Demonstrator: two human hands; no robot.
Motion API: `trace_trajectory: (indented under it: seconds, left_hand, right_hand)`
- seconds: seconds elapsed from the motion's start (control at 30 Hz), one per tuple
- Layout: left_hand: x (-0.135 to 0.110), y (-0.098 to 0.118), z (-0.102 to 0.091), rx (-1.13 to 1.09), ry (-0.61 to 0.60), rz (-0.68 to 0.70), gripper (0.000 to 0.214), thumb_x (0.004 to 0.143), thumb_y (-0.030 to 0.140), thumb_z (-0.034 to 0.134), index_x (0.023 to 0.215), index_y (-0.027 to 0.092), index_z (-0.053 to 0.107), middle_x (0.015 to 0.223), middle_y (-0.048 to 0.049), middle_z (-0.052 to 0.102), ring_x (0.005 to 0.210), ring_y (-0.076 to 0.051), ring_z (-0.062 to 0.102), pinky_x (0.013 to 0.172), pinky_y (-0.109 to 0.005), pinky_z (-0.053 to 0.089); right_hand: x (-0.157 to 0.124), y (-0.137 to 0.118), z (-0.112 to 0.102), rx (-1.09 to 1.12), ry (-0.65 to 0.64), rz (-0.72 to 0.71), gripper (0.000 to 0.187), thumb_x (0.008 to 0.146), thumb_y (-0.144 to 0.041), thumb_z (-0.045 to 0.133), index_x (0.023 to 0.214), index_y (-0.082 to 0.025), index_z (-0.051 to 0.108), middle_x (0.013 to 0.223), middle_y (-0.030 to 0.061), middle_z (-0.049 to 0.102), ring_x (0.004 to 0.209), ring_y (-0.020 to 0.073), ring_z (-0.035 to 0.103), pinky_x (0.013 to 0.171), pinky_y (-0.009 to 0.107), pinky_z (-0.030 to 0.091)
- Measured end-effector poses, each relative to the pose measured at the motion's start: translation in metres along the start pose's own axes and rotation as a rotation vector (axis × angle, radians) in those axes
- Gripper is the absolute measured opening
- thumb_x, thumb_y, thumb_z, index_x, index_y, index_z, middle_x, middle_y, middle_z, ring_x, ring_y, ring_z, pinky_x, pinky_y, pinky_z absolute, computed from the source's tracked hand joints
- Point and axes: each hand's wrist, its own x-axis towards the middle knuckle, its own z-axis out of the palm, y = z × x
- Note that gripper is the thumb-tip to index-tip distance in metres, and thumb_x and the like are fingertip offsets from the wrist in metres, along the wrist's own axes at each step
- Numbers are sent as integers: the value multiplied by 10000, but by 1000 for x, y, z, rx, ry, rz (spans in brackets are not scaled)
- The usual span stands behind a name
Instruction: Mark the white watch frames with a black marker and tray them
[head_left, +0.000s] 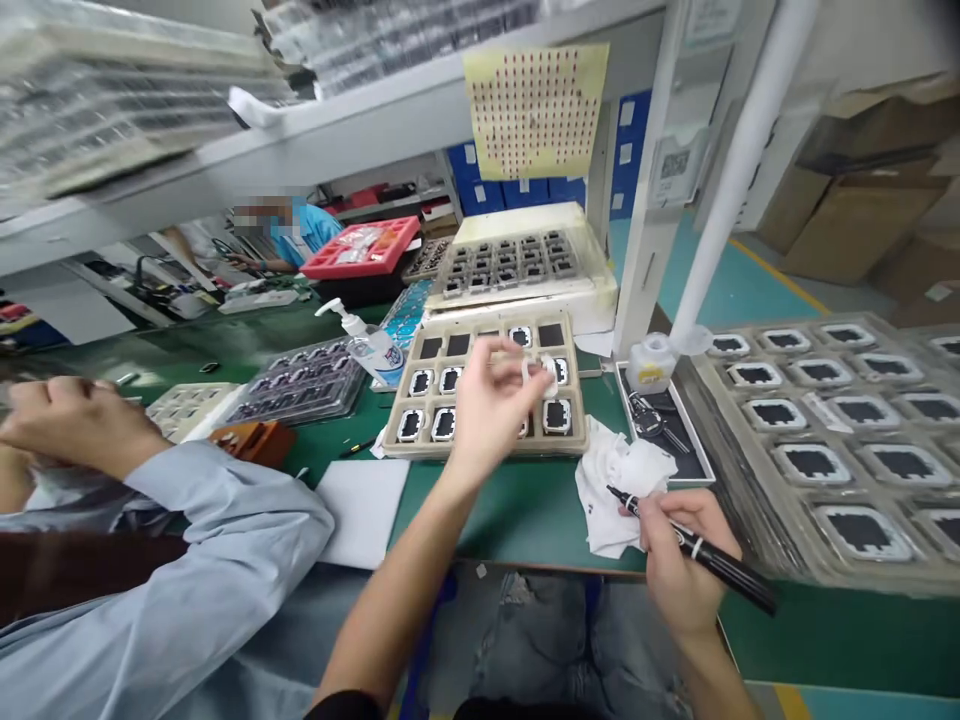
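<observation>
My left hand (487, 405) is over the beige compartment tray (495, 450), its fingers pinched on a small white frame part (550, 374). The hand's blur and the parts behind it make that part's outline unclear. Square white-rimmed parts with black centres, such as the white-rimmed part (556, 415), lie in several compartments. Lower right, my right hand (686, 560) grips a black marker (724, 568). The marker's tip is uncapped and points up and left, over a crumpled white cloth (619, 480) with dark specks.
At right stand stacked clear trays (795, 410) of white-rimmed parts. A small white bottle (651, 362) stands in a shallow box (701, 465). A pump bottle (375, 350) and white pad (364, 505) lie left. A co-worker's sleeve (225, 540) reaches in close at left.
</observation>
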Motion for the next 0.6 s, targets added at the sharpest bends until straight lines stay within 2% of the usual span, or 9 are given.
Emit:
trace_trajectory:
  seconds: [0.1,0.17,0.23,0.33,0.43,0.53,0.6]
  left_hand:
    - [73,-6,17,513,18,97,275,958,252,832,1109,220,605,1074,-48,791,814,-158,754,787,-283,576]
    - [106,-11,30,615,-8,90,205,929,188,840,980,195,641,1070,-94,796,935,-219,763,896,-341,577]
    - [121,-17,42,661,-70,66,220,869,116,850,811,190,651,959,-123,799,983,-279,765,949,-386,571]
    - [123,-22,56,707,-136,43,260,844,69,822,680,192,661,885,-174,804,1058,-355,776,1026,-447,562]
    - [113,-16,60,703,-121,43,192,897,109,786,729,178,724,1017,-238,836,1210,-422,761,1122,-519,532]
    - [89,-2,46,617,-92,30,91,926,176,794,835,177,787,1115,-230,854,1280,-431,747,1150,-535,531]
    - [53,6,26,509,-78,0,92,964,259,785,917,187,819,1111,-190,867,1219,-383,778,1094,-483,578]
  right_hand:
    - [2,-3,3,-6,-10,-26,322,983,-433,888,882,-210,679,675,-28,681,589,182,729,611,287,628]
    - [2,-4,3,-17,-11,-33,330,983,-454,881,880,-214,679,666,-23,688,613,206,763,608,286,623]
    - [2,-3,3,-44,-14,-31,344,981,-483,873,874,-217,681,666,-10,703,630,228,783,581,281,596]
    - [2,-2,3,-75,-20,-23,380,980,-531,857,854,-224,673,685,7,722,615,234,768,544,284,552]
    - [2,-3,3,-88,-25,-37,407,978,-561,848,842,-227,661,693,4,714,579,209,718,547,287,540]
    - [3,-3,3,-97,-27,-53,401,985,-555,845,848,-223,664,690,-7,701,555,185,679,553,280,530]
    - [2,-2,3,-93,-30,-50,389,988,-540,848,857,-221,667,685,-11,699,568,187,694,562,277,540]
